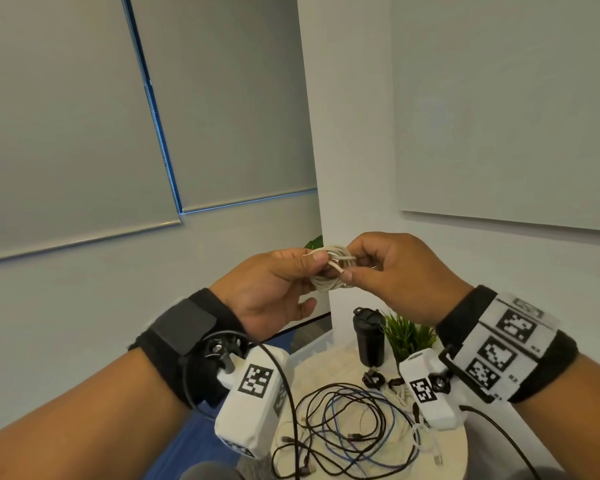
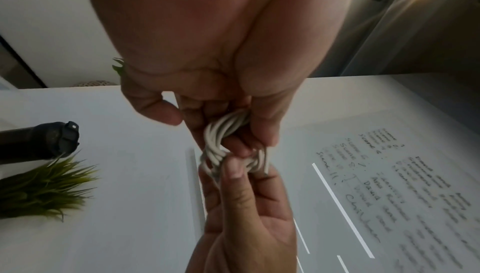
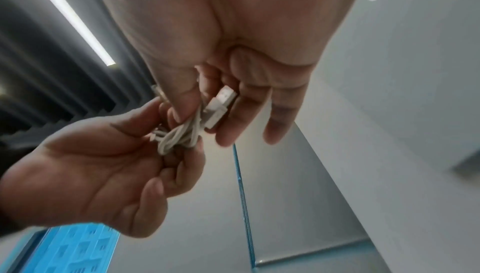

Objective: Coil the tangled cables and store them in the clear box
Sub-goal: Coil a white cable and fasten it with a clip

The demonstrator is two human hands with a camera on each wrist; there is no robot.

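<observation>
Both hands are raised above the table and hold one white cable [image 1: 330,271] wound into a small coil. My left hand [image 1: 312,271] pinches the coil's left side between thumb and fingers. My right hand [image 1: 352,266] pinches the right side, thumb in front. In the left wrist view the coil [image 2: 221,133] sits in my left hand [image 2: 249,140], with the right hand's thumb [image 2: 233,170] pressed on it. In the right wrist view a white USB plug [image 3: 221,109] lies against my right hand's fingers [image 3: 233,125]. Loose black, blue and white cables [image 1: 354,434] lie tangled on the table.
A black tumbler [image 1: 369,337] and a small green plant [image 1: 407,334] stand at the back of the round white table [image 1: 454,448]. A translucent box edge [image 1: 310,351] shows behind the left wrist camera. Small black clips [image 1: 373,378] lie by the tumbler. Walls stand close behind.
</observation>
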